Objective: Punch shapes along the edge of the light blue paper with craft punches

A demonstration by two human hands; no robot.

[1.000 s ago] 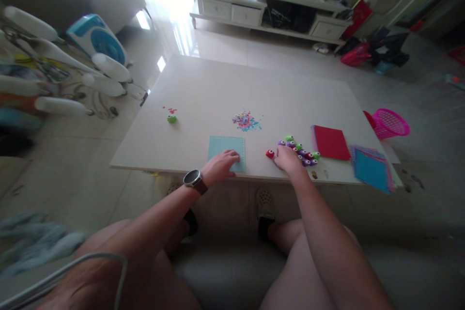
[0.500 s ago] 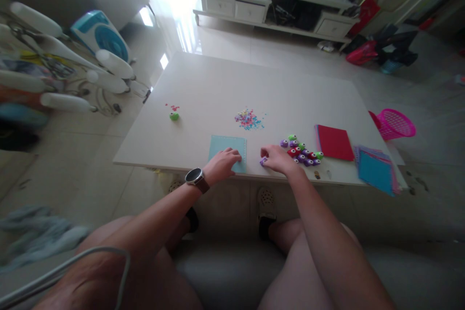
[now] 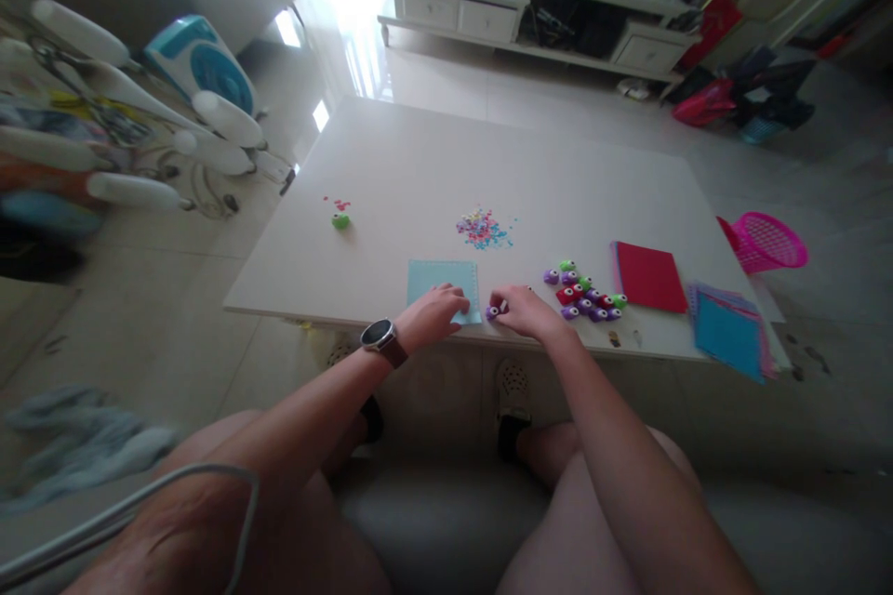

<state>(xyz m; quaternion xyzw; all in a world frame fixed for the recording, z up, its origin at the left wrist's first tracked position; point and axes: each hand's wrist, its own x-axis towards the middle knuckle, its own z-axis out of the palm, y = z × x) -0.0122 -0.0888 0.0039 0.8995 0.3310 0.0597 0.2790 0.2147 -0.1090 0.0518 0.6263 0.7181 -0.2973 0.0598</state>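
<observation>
A light blue paper sheet (image 3: 436, 275) with small notches along its edges lies at the table's near edge. My left hand (image 3: 439, 305) rests over its lower right part, fingers stretched out and holding nothing. Just right of the sheet, my right hand (image 3: 517, 309) pinches a small purple craft punch (image 3: 492, 311) with goggle eyes. The punch is close to the sheet's right edge; my fingers partly hide it. Beyond that hand stand several similar purple, red and green punches (image 3: 586, 307) in a cluster.
A pile of coloured paper bits (image 3: 483, 229) lies mid-table. To the left are a green punch (image 3: 339, 221) and a few red bits (image 3: 341, 204). Red sheets (image 3: 650, 277) and blue sheets (image 3: 729, 335) are stacked at right, by a pink basket (image 3: 771, 242).
My right hand has moved left with the purple punch, bringing it closer to the blue sheet's right edge. My left hand stays on the sheet. The view has shifted slightly.
</observation>
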